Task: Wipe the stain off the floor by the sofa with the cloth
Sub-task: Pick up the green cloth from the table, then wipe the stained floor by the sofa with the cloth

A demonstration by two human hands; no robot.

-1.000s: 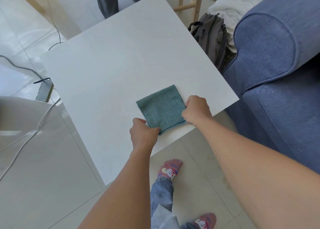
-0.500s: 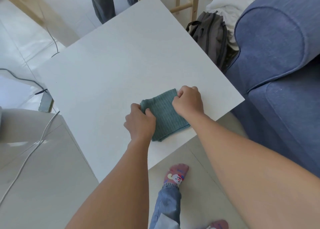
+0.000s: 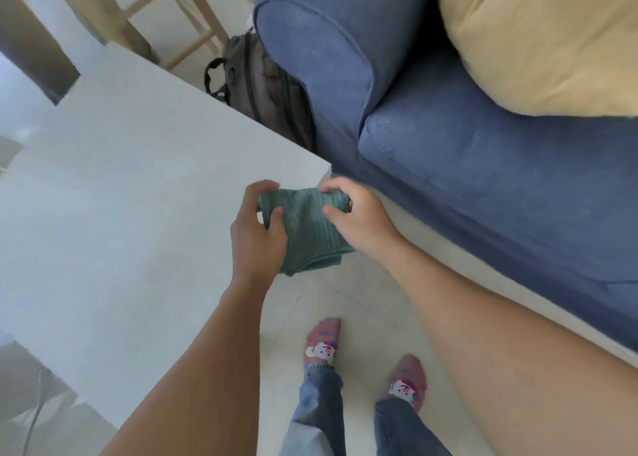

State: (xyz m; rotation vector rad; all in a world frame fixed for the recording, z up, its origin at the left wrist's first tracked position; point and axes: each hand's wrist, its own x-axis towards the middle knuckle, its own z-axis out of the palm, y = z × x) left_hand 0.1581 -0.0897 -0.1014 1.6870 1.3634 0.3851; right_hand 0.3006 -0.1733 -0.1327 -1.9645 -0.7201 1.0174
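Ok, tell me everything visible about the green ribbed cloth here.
The green ribbed cloth looks like soft, dull teal fabric with fine parallel ridges. It is folded into layers, with the layered edges showing at its lower end. It is held up between both hands, over the near corner of the white table and the floor. The left hand pinches its left side, the right hand its upper right corner.

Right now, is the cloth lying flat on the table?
No: both the left hand and right hand hold the cloth up at the table corner.
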